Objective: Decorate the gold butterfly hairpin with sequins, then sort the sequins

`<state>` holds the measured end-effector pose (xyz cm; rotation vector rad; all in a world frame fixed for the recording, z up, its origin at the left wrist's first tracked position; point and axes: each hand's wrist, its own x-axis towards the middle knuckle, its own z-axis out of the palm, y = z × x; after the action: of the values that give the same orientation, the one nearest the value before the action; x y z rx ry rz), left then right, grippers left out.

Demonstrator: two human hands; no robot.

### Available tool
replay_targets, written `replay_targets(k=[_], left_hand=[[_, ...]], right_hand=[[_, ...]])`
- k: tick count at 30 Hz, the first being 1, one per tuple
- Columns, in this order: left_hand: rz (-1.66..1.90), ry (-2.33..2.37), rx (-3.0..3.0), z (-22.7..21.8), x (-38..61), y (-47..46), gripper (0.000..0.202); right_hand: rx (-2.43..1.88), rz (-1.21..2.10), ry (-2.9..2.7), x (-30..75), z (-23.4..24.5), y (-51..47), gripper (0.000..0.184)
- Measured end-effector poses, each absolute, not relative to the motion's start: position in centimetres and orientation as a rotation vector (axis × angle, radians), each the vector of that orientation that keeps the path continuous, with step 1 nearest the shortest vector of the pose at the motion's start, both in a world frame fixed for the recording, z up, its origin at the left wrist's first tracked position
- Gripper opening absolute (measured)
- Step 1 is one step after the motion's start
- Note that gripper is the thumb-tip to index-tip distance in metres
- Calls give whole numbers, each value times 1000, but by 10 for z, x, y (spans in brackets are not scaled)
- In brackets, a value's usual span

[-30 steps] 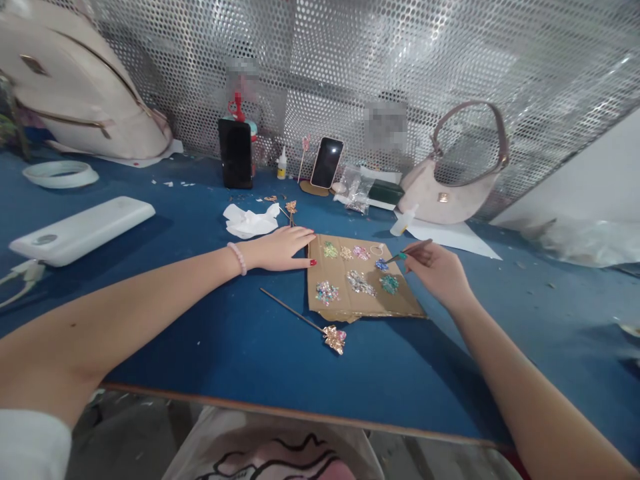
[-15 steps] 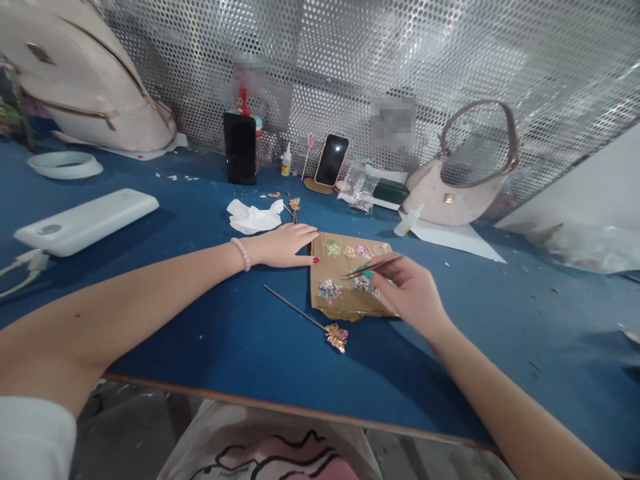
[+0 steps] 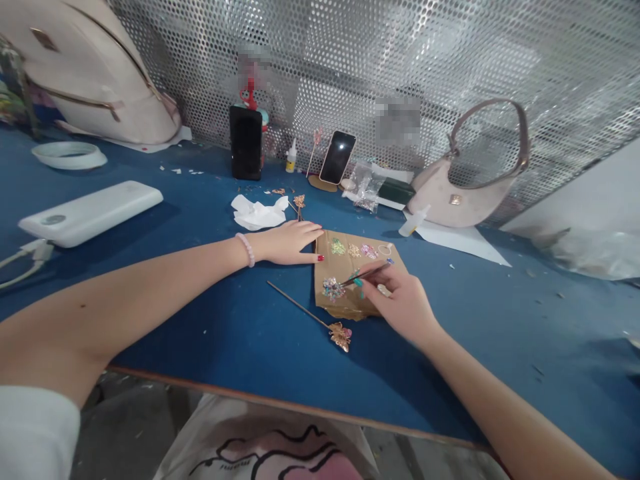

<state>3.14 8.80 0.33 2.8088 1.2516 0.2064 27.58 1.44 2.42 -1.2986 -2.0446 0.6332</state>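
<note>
A brown cardboard sheet (image 3: 350, 263) lies on the blue table and carries several small piles of coloured rhinestones (image 3: 332, 289). My left hand (image 3: 290, 243) rests flat on the table, fingers stretched out, its fingertips touching the cardboard's left edge. My right hand (image 3: 400, 303) lies over the cardboard's right part and pinches thin tweezers (image 3: 364, 275), whose tips point left toward the multicoloured pile. A gold hair stick with a butterfly ornament (image 3: 340, 335) lies on the table just in front of the cardboard.
A white power bank (image 3: 90, 213) lies at the left with a white tape ring (image 3: 70, 155) behind it. Crumpled tissue (image 3: 257, 213), two propped phones (image 3: 246, 151), glue bottles (image 3: 413, 221), a pink handbag (image 3: 465, 193) and a pale backpack (image 3: 95, 80) stand before the perforated metal wall.
My right hand has moved left and nearer across the cardboard with the tweezers, from the far right piles to the near left pile. My left hand has stayed put.
</note>
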Motion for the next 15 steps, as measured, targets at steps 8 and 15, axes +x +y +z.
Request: replay_targets(k=[8,15], left_hand=[[235,1233,2813,1,29,90,76],[236,1229,2808,1,30,89,78]], right_hand=[[-1280,610,-2062,281,28,13,12],[-1303,611,-2034,277,24,14,13]])
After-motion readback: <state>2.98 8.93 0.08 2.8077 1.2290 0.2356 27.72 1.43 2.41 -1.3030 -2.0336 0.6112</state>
